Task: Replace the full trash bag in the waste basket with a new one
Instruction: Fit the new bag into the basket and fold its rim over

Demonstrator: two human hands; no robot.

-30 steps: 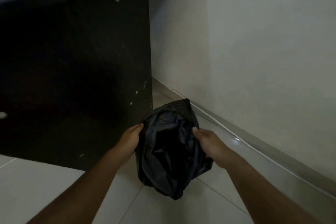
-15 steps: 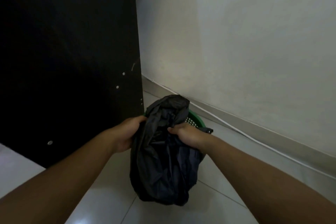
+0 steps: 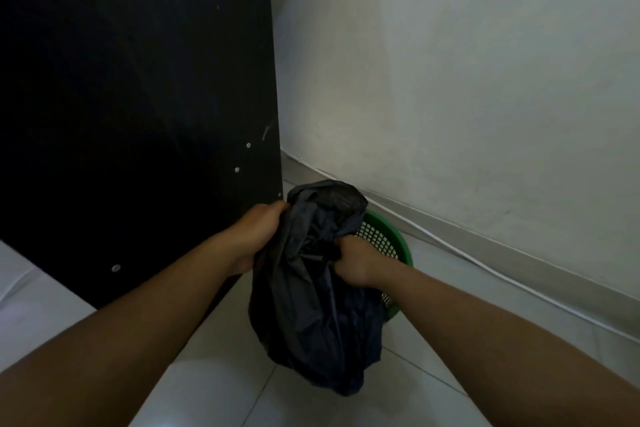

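A bulging black trash bag (image 3: 311, 322) hangs in front of me above the pale floor. My left hand (image 3: 258, 236) grips its upper left edge. My right hand (image 3: 356, 262) clutches a bunch of the plastic near the bag's top middle. Behind the bag and to its right stands a green mesh waste basket (image 3: 388, 246); only its right rim and part of its wall show, the bag hides the rest.
A tall black furniture panel (image 3: 138, 114) stands close on the left, its edge right beside my left hand. A pale wall (image 3: 467, 80) with a skirting board and a white cable (image 3: 485, 263) along it runs behind the basket. The floor (image 3: 207, 392) is pale tile.
The bag has risen and the green basket has come into view behind it. My right hand shifted from the bag's side to a bunched grip near its top.
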